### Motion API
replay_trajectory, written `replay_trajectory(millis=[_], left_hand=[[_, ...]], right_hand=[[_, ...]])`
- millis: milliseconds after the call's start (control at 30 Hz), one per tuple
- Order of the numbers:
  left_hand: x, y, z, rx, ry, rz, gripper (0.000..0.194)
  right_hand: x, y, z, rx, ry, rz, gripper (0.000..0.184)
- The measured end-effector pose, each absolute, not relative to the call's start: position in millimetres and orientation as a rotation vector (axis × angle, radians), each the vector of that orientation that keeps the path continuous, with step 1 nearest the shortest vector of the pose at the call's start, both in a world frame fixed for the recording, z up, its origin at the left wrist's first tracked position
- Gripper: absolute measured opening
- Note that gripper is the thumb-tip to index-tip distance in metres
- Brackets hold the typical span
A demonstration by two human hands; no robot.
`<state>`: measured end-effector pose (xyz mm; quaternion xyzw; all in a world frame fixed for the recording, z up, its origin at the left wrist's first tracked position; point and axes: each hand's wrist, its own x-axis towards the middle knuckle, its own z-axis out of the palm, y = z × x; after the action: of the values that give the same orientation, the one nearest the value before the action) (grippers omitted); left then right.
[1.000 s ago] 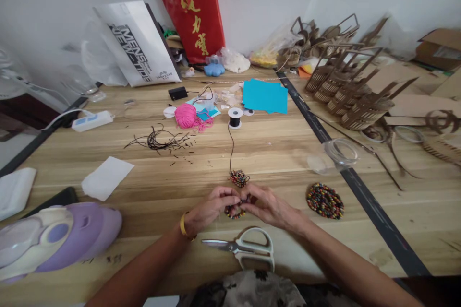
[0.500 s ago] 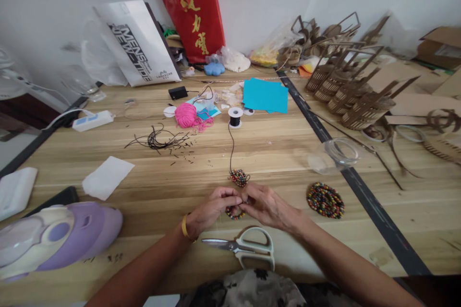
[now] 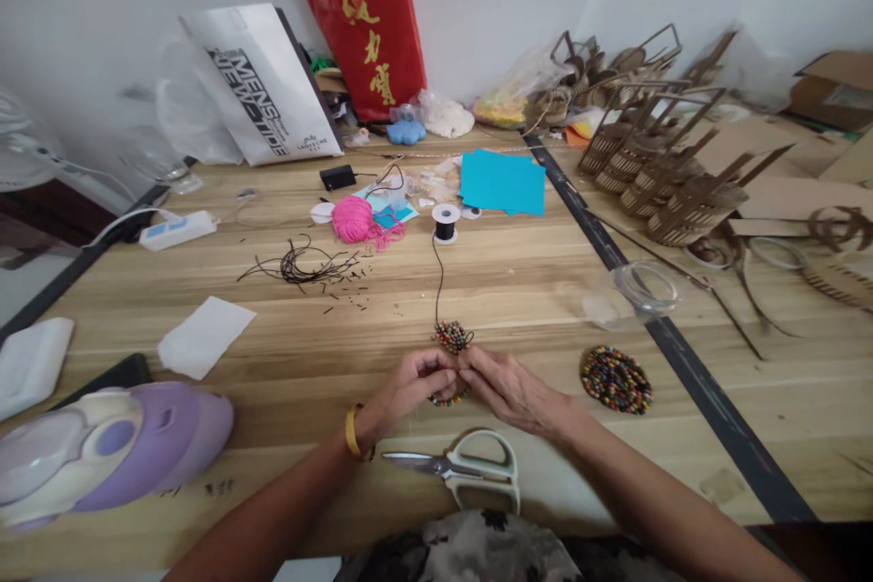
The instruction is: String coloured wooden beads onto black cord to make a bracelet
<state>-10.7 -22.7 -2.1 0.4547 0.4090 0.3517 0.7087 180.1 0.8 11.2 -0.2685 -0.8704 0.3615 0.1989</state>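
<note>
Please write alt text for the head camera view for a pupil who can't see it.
A person's left hand and right hand meet at the fingertips beside a partly hidden curve of colourful beads over a wooden table. Scissors lie nearer the person, a coil of beads to the right, and a spool of black cord beyond the hands.

Tabletop (image 3: 532, 291): smooth wood grain, low sheen. Scissors (image 3: 443, 466) at 6 o'clock: shiny metal blades, plastic-looking handles. Bead loop (image 3: 447, 401) also at 6: bumpy, bead material unclear. Device (image 3: 146, 446) at 8: smooth glossy plastic. Yarn (image 3: 351, 220) at 10: matt, fibrous. Sheets (image 3: 503, 180) at 2: flat, matt. Coil (image 3: 647, 307) at 3: clear, glossy, plastic-looking.
</note>
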Motion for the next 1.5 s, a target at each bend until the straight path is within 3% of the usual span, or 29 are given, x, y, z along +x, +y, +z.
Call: replay_trajectory(millis=[367,900,1200,1500], left_hand=[[-8,-26,4,1.286,1.041,0.84,0.021],[-7,-28,0,1.464,1.057,0.962,0.021],[-11,-29,2,1.657,1.054,1.195,0.013],[-15,-31,-9,1.754,1.015,1.288,0.007]], right_hand=[[180,-1,20,-0.938,-2.355,1.229,0.018],[177,1,15,-0.86,-2.072,1.484,0.025],[175,6,9,-0.775,-1.601,1.909,0.034],[174,5,7,-0.815,-1.752,1.803,0.03]])
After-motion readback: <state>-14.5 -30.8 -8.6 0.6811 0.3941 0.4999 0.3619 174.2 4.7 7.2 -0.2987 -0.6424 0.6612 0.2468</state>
